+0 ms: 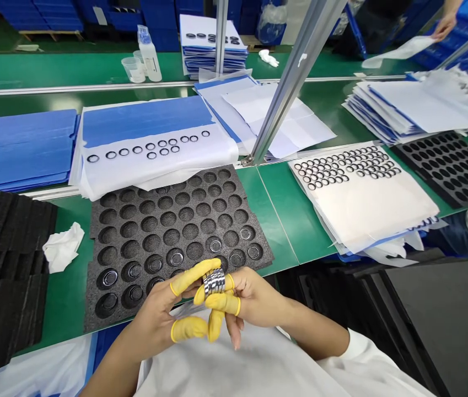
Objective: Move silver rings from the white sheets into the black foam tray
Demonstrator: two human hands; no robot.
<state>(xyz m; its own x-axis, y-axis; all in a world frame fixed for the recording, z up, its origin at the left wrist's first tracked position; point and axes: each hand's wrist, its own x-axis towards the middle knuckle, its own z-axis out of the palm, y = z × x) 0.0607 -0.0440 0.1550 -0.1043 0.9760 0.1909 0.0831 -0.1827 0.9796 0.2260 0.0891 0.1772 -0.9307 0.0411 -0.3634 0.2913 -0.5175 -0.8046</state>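
Observation:
A short stack of shiny metal rings is between my hands, just in front of my body. My right hand is closed around the stack with yellow-capped thumb and fingers. My left hand, also in yellow finger cots, has its index finger over the stack's top and another fingertip against its near side; its thumb is held away, below the stack. Behind my hands lies a dark foam tray with round pockets. Several pockets in its nearer rows hold ring-shaped parts, some partly hidden by my hands.
Black rings lie on a paper-covered stack behind the tray and on another stack at right. A metal post rises between them. Foam pieces and a crumpled tissue are left. Another person's hand holds a sheet.

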